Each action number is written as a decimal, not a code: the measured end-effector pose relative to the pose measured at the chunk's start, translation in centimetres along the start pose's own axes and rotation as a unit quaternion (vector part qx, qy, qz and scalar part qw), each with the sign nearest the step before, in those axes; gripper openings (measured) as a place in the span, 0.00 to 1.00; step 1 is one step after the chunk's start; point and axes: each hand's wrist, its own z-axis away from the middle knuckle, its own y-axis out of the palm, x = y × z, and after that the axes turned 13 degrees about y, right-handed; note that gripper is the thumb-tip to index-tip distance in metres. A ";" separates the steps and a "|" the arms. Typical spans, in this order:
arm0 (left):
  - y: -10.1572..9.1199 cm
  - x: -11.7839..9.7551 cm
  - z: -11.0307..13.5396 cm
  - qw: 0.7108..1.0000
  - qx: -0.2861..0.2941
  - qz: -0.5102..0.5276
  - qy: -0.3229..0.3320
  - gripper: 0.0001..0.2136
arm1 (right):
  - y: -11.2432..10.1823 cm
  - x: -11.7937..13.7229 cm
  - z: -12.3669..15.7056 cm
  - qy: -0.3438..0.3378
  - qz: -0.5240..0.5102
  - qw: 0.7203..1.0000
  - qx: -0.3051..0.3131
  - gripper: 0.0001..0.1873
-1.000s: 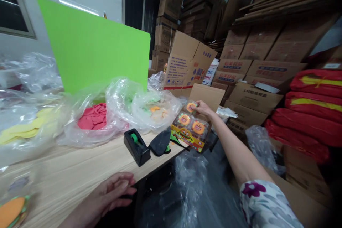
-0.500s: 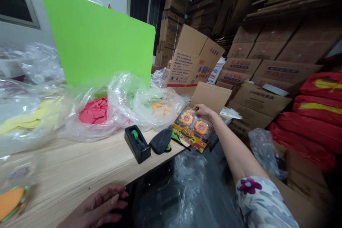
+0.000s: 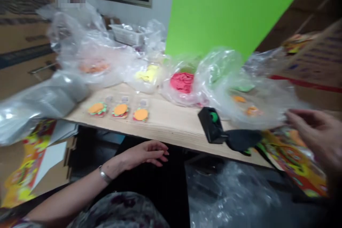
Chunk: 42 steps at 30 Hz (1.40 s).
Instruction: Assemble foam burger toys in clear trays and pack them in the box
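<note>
Right hand (image 3: 316, 133) blurred, cut off by the edge; printed card (image 3: 294, 160) unreadable

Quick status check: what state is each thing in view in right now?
Left hand: open, empty, just past the table edge.
Right hand: open, blurred, fingers spread.
Clear plastic bag: crumpled, beside the right hand.
Tape dispenser: upright, green roll fitted.
Foam burgers: three, packed, lying flat.
Red foam pieces: bagged.

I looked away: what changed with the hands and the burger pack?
The view swung left. The right hand has let go of the burger pack and hangs open at the right, beside a plastic bag. The left hand moved out over the table edge, empty. The tape dispenser stayed on the table.
</note>
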 end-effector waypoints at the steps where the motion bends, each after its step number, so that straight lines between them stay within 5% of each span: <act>1: -0.4 0.1 0.7 1.000 -0.015 0.009 0.005 0.16 | 2.7 2.8 2.8 0.012 -0.089 0.993 0.078 0.30; 3: -1.0 0.5 2.1 0.999 -0.040 0.025 0.014 0.16 | 8.2 9.0 9.0 0.015 -0.205 0.931 0.301 0.25; 6: -1.6 1.0 3.8 0.997 -0.059 0.043 0.027 0.15 | 15.6 16.9 15.8 0.044 -0.291 0.825 0.482 0.23; 10: -2.9 1.1 5.8 0.994 -0.088 0.051 0.048 0.15 | 21.3 21.5 17.8 0.098 -0.338 0.754 0.554 0.15; 17: -5.4 1.3 7.5 0.979 -0.158 0.101 0.078 0.15 | 23.9 23.0 17.2 0.173 -0.371 0.693 0.594 0.11; 24: -5.6 1.8 5.8 0.944 -0.171 0.274 0.068 0.20 | 22.0 22.9 18.5 0.166 -0.365 0.706 0.583 0.14; 30: -4.3 2.8 3.7 0.903 -0.096 0.411 0.080 0.32 | 17.5 19.4 23.0 0.180 -0.324 0.724 0.581 0.16; 34: -2.6 3.1 3.6 0.880 -0.090 0.456 0.102 0.28 | 15.1 17.6 25.0 0.166 -0.249 0.791 0.534 0.20; 38: -1.6 2.8 4.4 0.895 -0.066 0.435 0.072 0.32 | 14.0 16.4 23.8 0.130 -0.245 0.861 0.426 0.22; 40: -1.1 2.5 4.6 0.898 -0.041 0.435 0.047 0.36 | 14.3 16.2 22.8 0.136 -0.301 0.857 0.396 0.26; 42: -0.7 2.3 4.4 0.900 -0.022 0.435 0.023 0.37 | 14.8 16.2 22.1 0.136 -0.365 0.823 0.414 0.28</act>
